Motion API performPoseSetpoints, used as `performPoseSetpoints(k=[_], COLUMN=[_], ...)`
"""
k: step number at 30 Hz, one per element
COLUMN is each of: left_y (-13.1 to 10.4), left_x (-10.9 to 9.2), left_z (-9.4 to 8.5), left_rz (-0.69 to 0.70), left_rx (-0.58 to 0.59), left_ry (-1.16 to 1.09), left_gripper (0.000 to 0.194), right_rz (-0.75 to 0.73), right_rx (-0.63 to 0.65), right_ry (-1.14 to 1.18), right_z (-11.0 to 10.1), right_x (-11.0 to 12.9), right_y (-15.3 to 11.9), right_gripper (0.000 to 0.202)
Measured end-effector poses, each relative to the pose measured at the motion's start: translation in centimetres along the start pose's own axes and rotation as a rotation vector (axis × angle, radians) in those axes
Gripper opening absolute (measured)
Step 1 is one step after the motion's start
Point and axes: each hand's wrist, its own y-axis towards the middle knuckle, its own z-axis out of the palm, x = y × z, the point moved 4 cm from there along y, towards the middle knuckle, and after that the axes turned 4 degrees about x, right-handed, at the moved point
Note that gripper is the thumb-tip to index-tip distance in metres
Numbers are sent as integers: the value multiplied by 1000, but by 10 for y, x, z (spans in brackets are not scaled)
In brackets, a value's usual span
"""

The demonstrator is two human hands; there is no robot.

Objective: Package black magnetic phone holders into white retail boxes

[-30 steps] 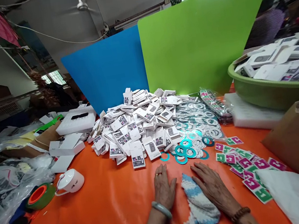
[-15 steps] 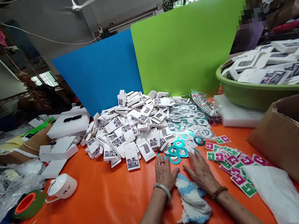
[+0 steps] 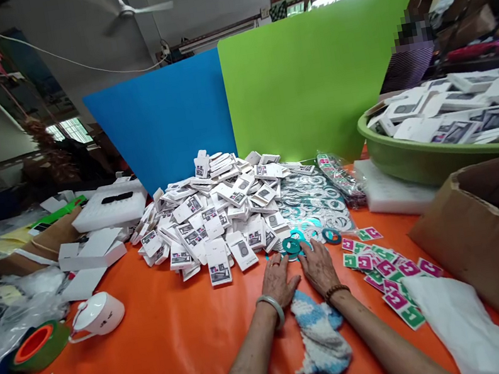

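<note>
My left hand [image 3: 277, 281] lies palm down on the orange table cover [image 3: 163, 355], fingers stretched out and thumb apart. Its fingertips are at the near edge of some flat teal rings [image 3: 290, 246]. Beside it, my right hand [image 3: 319, 270] is also palm down and open, its fingertips over the rings and partly covering them. Between my wrists a blue and white cloth [image 3: 320, 341] lies crumpled. Behind the rings spreads a layer of clear-wrapped rings [image 3: 316, 198]. A heap of small white printed boxes [image 3: 209, 219] rises just beyond my left hand.
Pink and green square cards [image 3: 389, 278] lie right of my hands, beside a white sheet [image 3: 463, 317] and a cardboard box [image 3: 492, 236]. A green basin [image 3: 417, 159] holds more boxes. Left are a white lidded mug [image 3: 101, 314] and tape rolls [image 3: 41, 346]. Blue [image 3: 166, 118] and green panels [image 3: 309, 87] stand behind.
My right hand has moved left, closer to my left hand and onto the rings. My left hand has shifted slightly right. The rings are more covered and gathered between my fingertips.
</note>
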Motion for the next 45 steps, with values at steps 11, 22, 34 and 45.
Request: performPoseSetpoints(k=[11,22,34,45], left_y=[0,10,-3,1], left_x=[-4,-5,-7,0], left_z=[1,-2,-13,-4], left_rz=[12,53,-193,-73], left_rx=[17,-8,-185,-125], left_ry=[74,104,146,126], left_gripper=[53,52,37,39], right_rz=[-6,55,156,89], right_rx=[29,-13,-85,-22], right_ry=[-10,35,44,62], right_z=[-2,-7,-14,-10], right_x=[3,3,0,1], right_y=[6,13,6,7], right_gripper=[37,37,34,42])
